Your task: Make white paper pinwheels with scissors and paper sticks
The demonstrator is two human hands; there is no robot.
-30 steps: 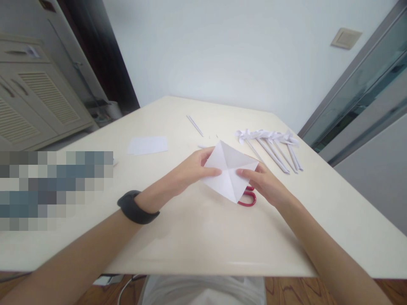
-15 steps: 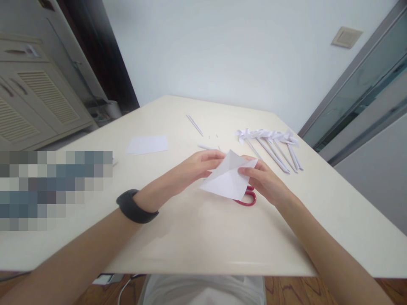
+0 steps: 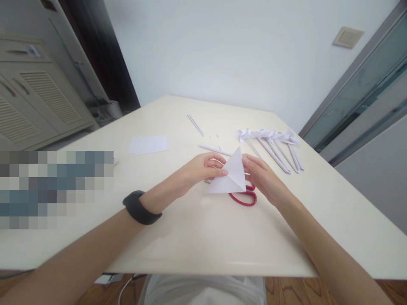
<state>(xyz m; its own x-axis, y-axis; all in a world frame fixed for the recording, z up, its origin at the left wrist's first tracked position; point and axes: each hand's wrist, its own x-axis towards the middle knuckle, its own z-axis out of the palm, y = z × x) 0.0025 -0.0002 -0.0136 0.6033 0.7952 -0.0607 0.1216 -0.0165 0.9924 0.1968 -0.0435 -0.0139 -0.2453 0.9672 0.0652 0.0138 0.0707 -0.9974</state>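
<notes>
A white sheet of paper [image 3: 231, 176] with creases, now triangular in outline, is held above the table. My left hand [image 3: 203, 169] grips it from the left, thumb on its near face and fingers curled behind. My right hand [image 3: 265, 176] is at the paper's right edge, its bent fingers against that edge and partly hidden behind it. Beneath the paper lies a pair of scissors [image 3: 251, 198] with red handles; the paper covers most of it, and a bit of blade shows at the left.
A rolled paper stick [image 3: 213, 149] lies just beyond my hands, near tiny paper scraps. Two thin sticks [image 3: 195, 125] are farther back. Several paper rolls with a twisted paper band [image 3: 270, 135] lie at right. A flat paper sheet [image 3: 148, 145] rests at left on the white table [image 3: 184, 237].
The paper has turned and its outline is now a triangle. My left thumb has come onto its face, while my right thumb has moved off the front to the right edge.
</notes>
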